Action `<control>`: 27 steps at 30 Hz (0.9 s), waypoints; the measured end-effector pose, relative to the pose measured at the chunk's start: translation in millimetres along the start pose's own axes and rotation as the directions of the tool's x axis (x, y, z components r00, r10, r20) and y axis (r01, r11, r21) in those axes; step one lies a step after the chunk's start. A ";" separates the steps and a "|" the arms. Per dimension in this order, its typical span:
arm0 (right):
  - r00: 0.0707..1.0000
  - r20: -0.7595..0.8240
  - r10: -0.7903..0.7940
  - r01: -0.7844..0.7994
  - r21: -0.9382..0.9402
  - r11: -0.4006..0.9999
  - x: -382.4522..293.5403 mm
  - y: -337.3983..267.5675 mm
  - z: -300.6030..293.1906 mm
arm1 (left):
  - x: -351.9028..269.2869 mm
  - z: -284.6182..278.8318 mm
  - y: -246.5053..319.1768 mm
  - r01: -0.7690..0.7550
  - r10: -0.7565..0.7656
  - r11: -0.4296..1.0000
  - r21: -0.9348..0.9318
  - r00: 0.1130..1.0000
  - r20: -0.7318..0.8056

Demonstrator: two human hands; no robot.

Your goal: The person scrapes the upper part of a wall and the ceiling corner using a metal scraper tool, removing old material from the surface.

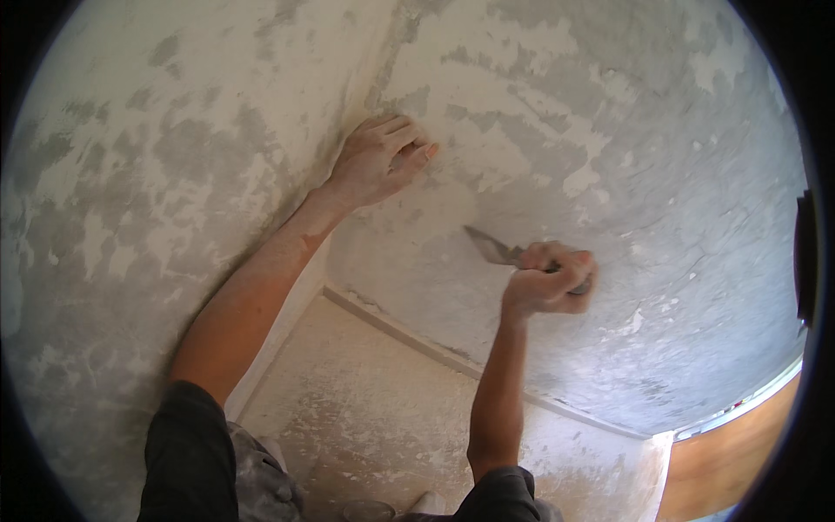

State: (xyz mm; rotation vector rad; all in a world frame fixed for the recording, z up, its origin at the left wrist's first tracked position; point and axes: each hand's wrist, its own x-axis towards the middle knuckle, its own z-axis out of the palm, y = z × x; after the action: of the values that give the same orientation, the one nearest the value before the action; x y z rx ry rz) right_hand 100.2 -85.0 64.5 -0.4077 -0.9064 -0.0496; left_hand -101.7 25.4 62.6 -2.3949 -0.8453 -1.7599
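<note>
My right hand point(554, 277) grips the handle of a putty knife point(492, 248). Its metal blade points up and left across the plastered wall point(652, 215); motion blur softens it, and whether the edge touches the wall is unclear. Up and left of the knife, my left hand point(385, 156) is by the inside corner where this wall meets the left wall point(196, 156). Its fingers are loosely bent, with a gap between thumb and fingers and no tool visible in it. Both walls carry uneven pale filler over grey patches.
Along the foot of the wall runs a narrow skirting ledge point(404, 339), above a scuffed floor point(365, 404) with whitish residue. A round container or lid point(368, 510) shows partly at the bottom. An orange-brown panel point(724, 450) stands at the lower right.
</note>
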 end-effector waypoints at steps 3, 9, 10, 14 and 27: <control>0.994 -0.052 0.100 -0.103 -0.043 0.994 -1.9 9.0 -0.1 | -2.4 2.0 -0.1 0.046 -0.046 0.999 0.002 0.999 0.022; 0.913 0.403 0.059 0.096 -0.352 0.931 -100.4 100.4 -54.9 | 0.7 -2.7 3.5 0.022 -0.021 0.999 -0.042 1.000 0.014; 0.910 0.415 -0.012 0.154 -0.310 0.938 -97.8 102.5 -56.1 | 2.7 -5.7 5.2 0.015 -0.014 0.999 -0.044 1.000 0.021; 0.970 0.150 0.190 -0.184 -0.054 0.981 -46.8 37.6 -21.2 | -2.7 1.5 -1.7 0.027 -0.027 0.999 -0.021 1.000 0.009; 0.848 0.520 0.105 0.131 -0.397 0.909 -135.0 105.1 -91.6 | 4.6 5.2 -2.8 -0.055 0.055 0.998 0.039 0.998 -0.003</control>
State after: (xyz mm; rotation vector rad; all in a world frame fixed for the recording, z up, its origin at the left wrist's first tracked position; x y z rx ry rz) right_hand 107.7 -38.7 -123.9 -0.8472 -1.4613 -0.1521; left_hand -97.5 31.4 64.1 -2.3653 -0.7972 -1.7123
